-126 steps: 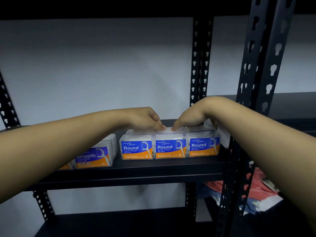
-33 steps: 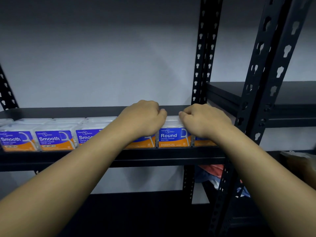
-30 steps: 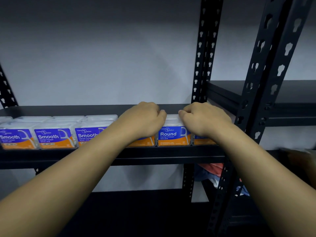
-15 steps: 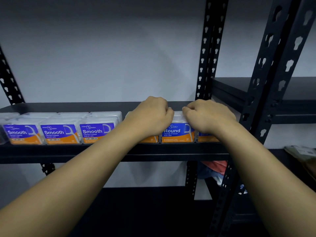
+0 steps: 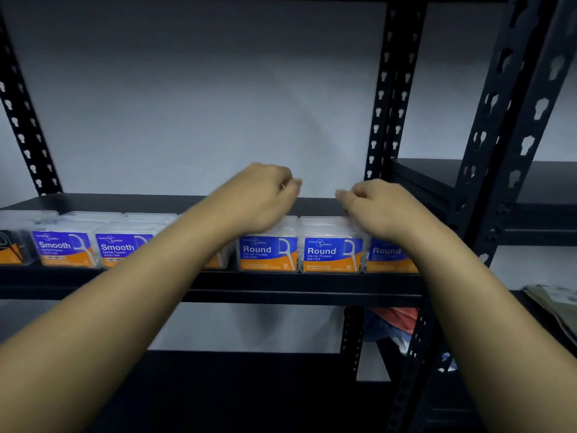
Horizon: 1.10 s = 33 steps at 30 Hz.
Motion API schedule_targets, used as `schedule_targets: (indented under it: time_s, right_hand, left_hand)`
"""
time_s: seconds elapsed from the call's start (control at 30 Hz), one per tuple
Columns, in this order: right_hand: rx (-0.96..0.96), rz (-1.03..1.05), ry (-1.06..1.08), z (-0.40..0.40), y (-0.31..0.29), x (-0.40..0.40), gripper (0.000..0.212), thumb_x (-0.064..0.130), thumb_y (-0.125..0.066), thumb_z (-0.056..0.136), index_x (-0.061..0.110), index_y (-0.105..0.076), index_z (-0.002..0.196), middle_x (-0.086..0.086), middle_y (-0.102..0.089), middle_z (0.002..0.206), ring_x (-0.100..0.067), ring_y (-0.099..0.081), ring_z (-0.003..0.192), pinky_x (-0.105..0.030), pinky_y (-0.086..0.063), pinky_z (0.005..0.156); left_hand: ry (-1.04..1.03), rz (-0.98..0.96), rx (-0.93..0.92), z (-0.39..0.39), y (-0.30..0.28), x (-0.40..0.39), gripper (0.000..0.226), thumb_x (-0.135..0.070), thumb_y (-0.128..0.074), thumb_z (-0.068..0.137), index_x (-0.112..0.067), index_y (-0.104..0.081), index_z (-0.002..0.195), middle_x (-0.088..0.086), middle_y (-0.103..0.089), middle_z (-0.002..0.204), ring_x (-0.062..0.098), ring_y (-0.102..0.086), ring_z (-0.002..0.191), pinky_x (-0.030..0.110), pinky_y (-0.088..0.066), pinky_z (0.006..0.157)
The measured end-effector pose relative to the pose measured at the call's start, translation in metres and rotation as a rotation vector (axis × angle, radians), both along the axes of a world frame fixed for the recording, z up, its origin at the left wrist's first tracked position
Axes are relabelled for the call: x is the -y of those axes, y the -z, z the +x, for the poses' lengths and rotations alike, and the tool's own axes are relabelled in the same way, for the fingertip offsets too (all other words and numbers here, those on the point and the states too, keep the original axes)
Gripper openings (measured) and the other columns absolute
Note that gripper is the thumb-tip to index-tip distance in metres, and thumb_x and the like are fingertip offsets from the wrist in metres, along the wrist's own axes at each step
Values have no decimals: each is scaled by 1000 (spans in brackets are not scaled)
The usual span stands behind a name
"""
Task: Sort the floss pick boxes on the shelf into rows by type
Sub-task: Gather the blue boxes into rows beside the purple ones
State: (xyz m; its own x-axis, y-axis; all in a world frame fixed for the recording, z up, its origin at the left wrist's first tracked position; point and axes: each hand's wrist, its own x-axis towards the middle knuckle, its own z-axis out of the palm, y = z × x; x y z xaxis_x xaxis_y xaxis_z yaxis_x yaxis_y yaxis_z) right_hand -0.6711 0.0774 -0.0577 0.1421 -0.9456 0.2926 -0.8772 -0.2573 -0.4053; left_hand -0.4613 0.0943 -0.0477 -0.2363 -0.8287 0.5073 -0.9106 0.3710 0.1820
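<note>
Left hand (image 5: 259, 198) hovers above the Round boxes, fingers loosely curled, nothing in it; slight motion blur at the fingertips. Right hand (image 5: 377, 210) likewise above the row, fingers loosely curled, thumb tip out toward the left hand; it appears to hold nothing, though its underside is hidden. Whether either palm touches the lids beneath cannot be told. A gap shows between the two hands.

Black metal shelf (image 5: 281, 285) carries one line of clear floss pick boxes along its front edge, labels facing out, all upright. The line's long axis runs left to right along the shelf edge.

Right group: left Round box (image 5: 268, 253), middle Round box (image 5: 332, 254), right Round box (image 5: 387, 256), side by side and touching, the last partly behind the right forearm and close to the right upright post (image 5: 384, 120).

Left group: first Smooth box (image 5: 64, 248), second Smooth box (image 5: 123, 250), touching each other; the left forearm hides what lies between them and the Round group, only an orange corner showing. At the far left edge sits a darker box (image 5: 12, 251), label unreadable.

More clear lids show behind the front Smooth boxes; count unclear.

Below right, red cloth (image 5: 395, 317) behind the frame.
</note>
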Motion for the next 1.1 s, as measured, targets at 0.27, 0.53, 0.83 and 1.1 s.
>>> schedule_targets:
  time_s: [0.27,0.53,0.83,1.1]
  right_hand:
    - [-146,-64,-144,42,9,-11,47,66,-45,94,28,-70,102,4,-73,106,-23,-65,103,-41,-55,89]
    - [-207,-108,-131,50,19,-11,46,62,-38,99,30,-69,112,-3,-72,116,-30,-63,109,-37,-38,78]
    - [-207,-78,-121,50,19,-9,46,63,-39,98,31,-69,111,-2,-72,113,-29,-63,107,-37,-41,77]
    - [-153,-52,-167,64,-4,-7,47,62,-43,98,28,-70,118,-1,-71,123,-24,-63,109,-43,-53,93]
  left_hand:
    - [-148,93,62,74,11,-5,47,-43,-36,105,-13,-67,84,9,-69,85,31,-64,86,39,-50,76]
    - [-149,158,35,77,30,-8,45,-45,-35,105,-20,-61,78,1,-62,80,23,-61,80,34,-44,68]
    - [-144,180,45,77,28,-9,45,-45,-35,105,-17,-68,94,3,-67,88,19,-63,83,32,-46,67]
    - [-162,180,70,77,3,-13,48,-50,-34,103,-18,-70,105,8,-72,109,25,-63,95,38,-51,84]
